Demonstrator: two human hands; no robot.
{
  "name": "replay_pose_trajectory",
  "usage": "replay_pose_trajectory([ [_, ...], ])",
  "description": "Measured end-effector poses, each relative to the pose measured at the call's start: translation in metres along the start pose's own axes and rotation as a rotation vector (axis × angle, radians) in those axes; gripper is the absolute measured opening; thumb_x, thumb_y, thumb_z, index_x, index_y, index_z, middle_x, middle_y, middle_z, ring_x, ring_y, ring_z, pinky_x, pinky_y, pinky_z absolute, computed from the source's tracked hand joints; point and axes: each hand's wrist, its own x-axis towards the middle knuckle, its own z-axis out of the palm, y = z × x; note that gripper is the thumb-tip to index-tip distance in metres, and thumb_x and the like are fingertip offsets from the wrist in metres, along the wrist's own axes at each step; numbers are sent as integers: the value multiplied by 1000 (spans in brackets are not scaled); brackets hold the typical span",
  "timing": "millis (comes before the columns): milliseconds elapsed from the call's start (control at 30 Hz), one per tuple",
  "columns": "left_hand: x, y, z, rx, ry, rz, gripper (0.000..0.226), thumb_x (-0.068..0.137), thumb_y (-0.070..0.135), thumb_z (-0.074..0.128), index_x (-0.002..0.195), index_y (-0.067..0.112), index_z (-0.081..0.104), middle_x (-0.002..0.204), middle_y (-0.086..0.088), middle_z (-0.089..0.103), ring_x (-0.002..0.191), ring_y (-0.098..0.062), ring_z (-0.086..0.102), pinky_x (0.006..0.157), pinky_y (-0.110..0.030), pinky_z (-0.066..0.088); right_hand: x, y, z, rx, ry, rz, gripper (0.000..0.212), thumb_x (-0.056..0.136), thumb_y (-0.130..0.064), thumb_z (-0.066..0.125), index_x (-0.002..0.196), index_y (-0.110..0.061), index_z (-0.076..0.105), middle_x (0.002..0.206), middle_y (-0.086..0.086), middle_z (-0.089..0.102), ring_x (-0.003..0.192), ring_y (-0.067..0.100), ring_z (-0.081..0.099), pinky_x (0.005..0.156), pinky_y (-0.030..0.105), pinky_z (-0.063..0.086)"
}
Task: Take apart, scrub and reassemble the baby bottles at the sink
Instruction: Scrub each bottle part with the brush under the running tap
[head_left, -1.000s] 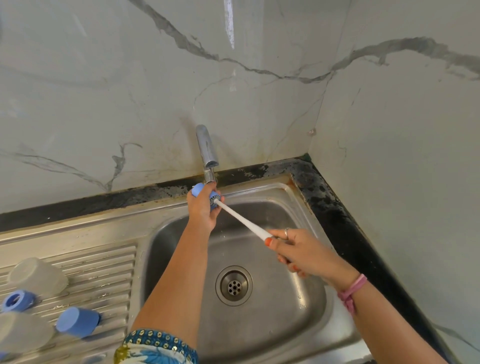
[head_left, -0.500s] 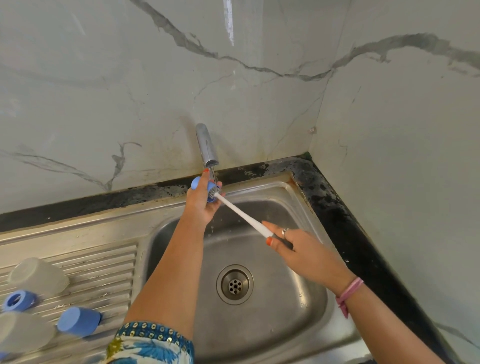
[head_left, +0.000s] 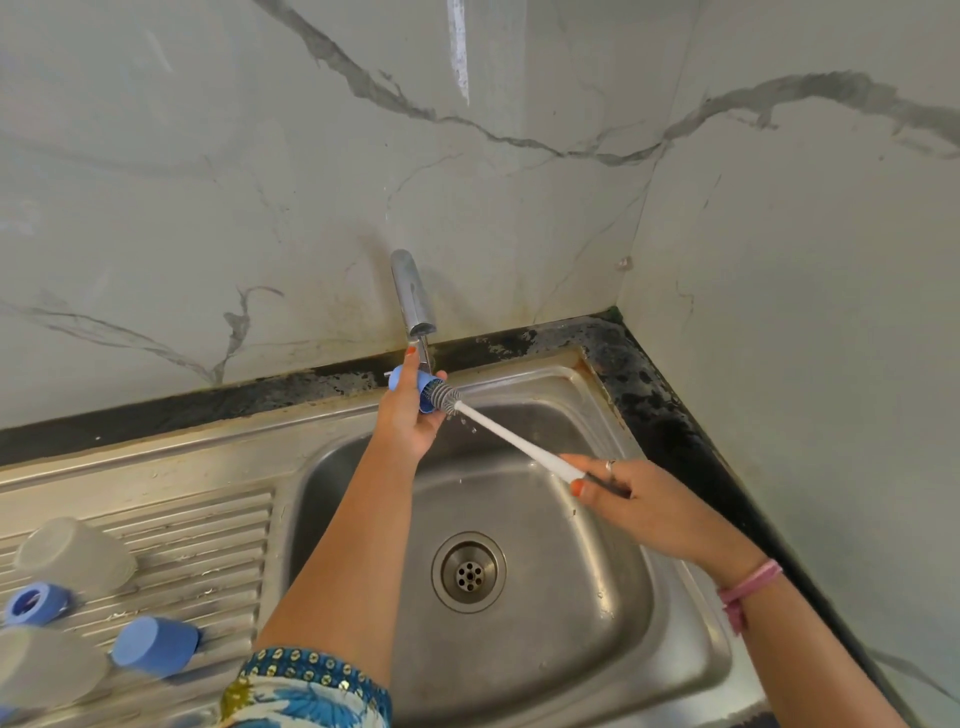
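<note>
Your left hand (head_left: 410, 410) grips a blue cap (head_left: 415, 387) under the tap (head_left: 413, 291), brush (head_left: 445, 400) head at its mouth. Right hand (head_left: 639, 501) pinches the handle. Cap's inside hidden.

Corner of pale grey-veined marble wall panels (head_left: 519, 156) above a stainless-steel sink (head_left: 597, 597).
A chrome tap spout (head_left: 413, 296) juts from the back wall; a stained black stone tabletop edge (head_left: 649, 395) rims the basin — ribbed steel draining board (head_left: 197, 551) at left, even daylight.
</note>
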Motion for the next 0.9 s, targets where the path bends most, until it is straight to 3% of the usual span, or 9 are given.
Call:
replay_pose_trajectory([
  [133, 1, -1, -2, -49, 33, -21, 45, 92, 46, 60, 120, 12, 49, 104, -12, 56, 87, -21, 62, 85, -36, 56, -5, -2, -19, 112, -13, -3, 36, 96, -35, 54, 130, -46, 54, 54, -11, 46, 45, 3, 38, 44, 19, 34],
  [233, -1, -3, 4, -66, -7, -57, 26, 96, 38, 49, 100, 11, 49, 88, -9, 48, 71, -17, 50, 66, -28, 52, 0, -9, -7, 181, 48, 15, 37, 97, -36, 53, 133, -45, 49, 55, -12, 44, 45, 1, 38, 44, 18, 36],
  [300, -3, -6, 7, -74, -21, -46, 22, 96, 32, 47, 98, 10, 51, 88, -10, 51, 74, -18, 52, 64, -29, 50, 1, -14, 9, 104, 51, -9, 37, 98, -38, 50, 134, -48, 44, 58, -12, 45, 43, -2, 41, 44, 15, 38],
  [400, -3, -5, 4, -119, 7, 20, 29, 95, 28, 59, 116, 8, 55, 101, -13, 61, 88, -22, 62, 69, -33, 55, -5, -18, 28, -49, 97, -3, 38, 99, -44, 45, 136, -48, 43, 61, -11, 47, 49, 0, 48, 48, 15, 41],
  [500, -7, -3, 3, -184, -29, 44, 37, 88, 27, 69, 117, 7, 58, 109, -14, 65, 96, -25, 66, 69, -34, 59, -6, -26, 39, -113, 174, -7, 42, 100, -43, 42, 142, -39, 43, 66, -12, 49, 59, 4, 51, 55, 16, 42],
  [667, -17, -13, 10, -204, -53, 24, 32, 86, 24, 73, 108, 6, 58, 110, -15, 61, 94, -25, 65, 69, -31, 59, 13, -40, 48, -60, 236, 25, 45, 102, -38, 40, 146, -31, 39, 68, -12, 43, 63, 6, 46, 62, 26, 42],
  [800, -9, 0, 3, -269, 96, 48, 34, 89, 30, 68, 111, 6, 60, 104, -11, 64, 87, -21, 65, 63, -31, 57, -10, -42, 72, -131, 191, -16, 44, 101, -44, 39, 145, -40, 36, 65, -8, 48, 52, 4, 45, 48, 14, 34],
  [900, -10, -2, 4, -251, 41, 14, 26, 91, 28, 66, 102, 6, 60, 101, -13, 66, 83, -22, 67, 58, -32, 57, -8, -48, 72, -138, 203, -15, 44, 102, -42, 37, 145, -39, 35, 65, -9, 47, 55, 3, 45, 53, 19, 39],
])
